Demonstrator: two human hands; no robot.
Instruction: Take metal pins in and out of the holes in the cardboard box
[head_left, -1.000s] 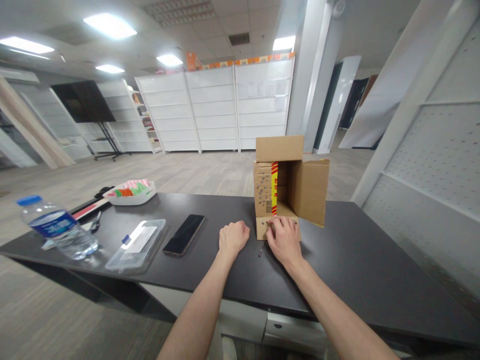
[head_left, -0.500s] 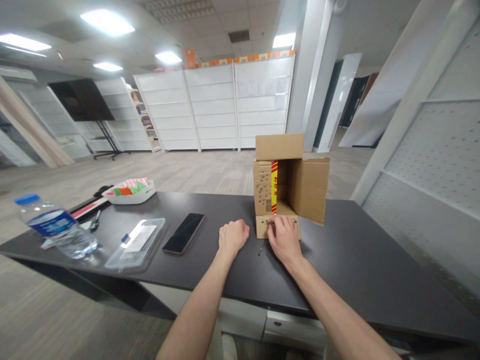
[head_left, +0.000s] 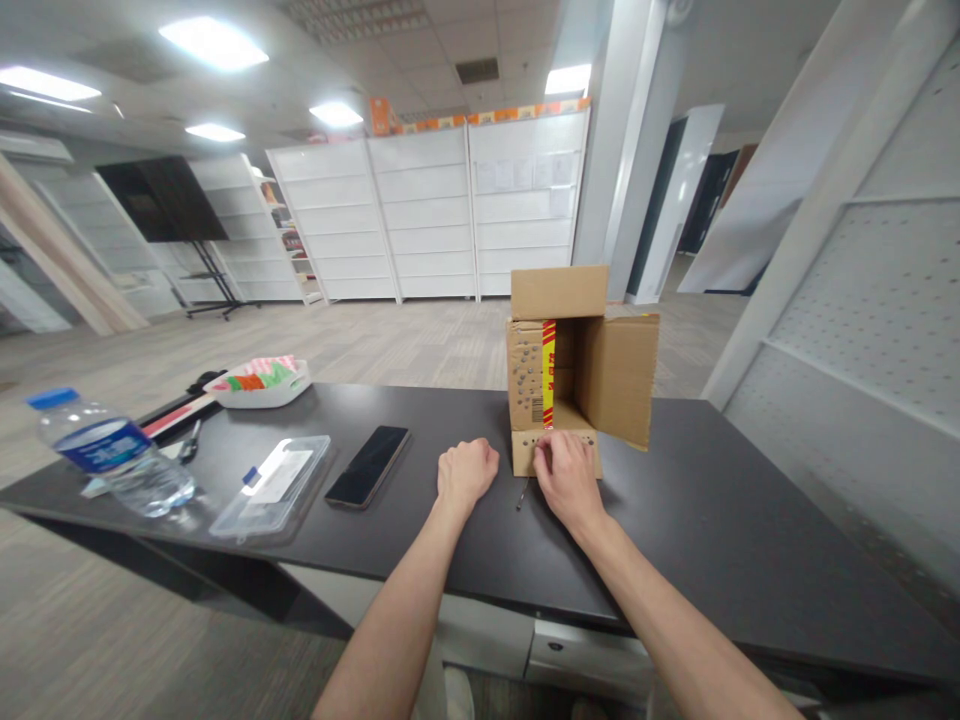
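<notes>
A cardboard box [head_left: 525,372] stands on the dark table with its opening toward me, one flap up, one out to the right and one hanging at the front. Small holes or dark studs dot its left front flap and the lower flap [head_left: 523,458]. My right hand [head_left: 568,470] is at the lower flap, fingers bent and pinched against it; whatever lies between the fingertips is hidden. My left hand [head_left: 468,468] rests on the table left of the box, curled into a fist. Between the hands lies a small thin metal rod-like piece [head_left: 521,495].
Left of my hands lie a black phone [head_left: 368,467] and a clear plastic case [head_left: 274,487]. Farther left stand a water bottle [head_left: 112,455] and a white basket [head_left: 281,394] with colourful packets. A pen [head_left: 191,441] lies near the bottle. The table's front edge runs below my forearms.
Almost nothing differs. My right hand's fingers have shifted very slightly at the lower flap; my left hand, the box and the metal piece stay where they were.
</notes>
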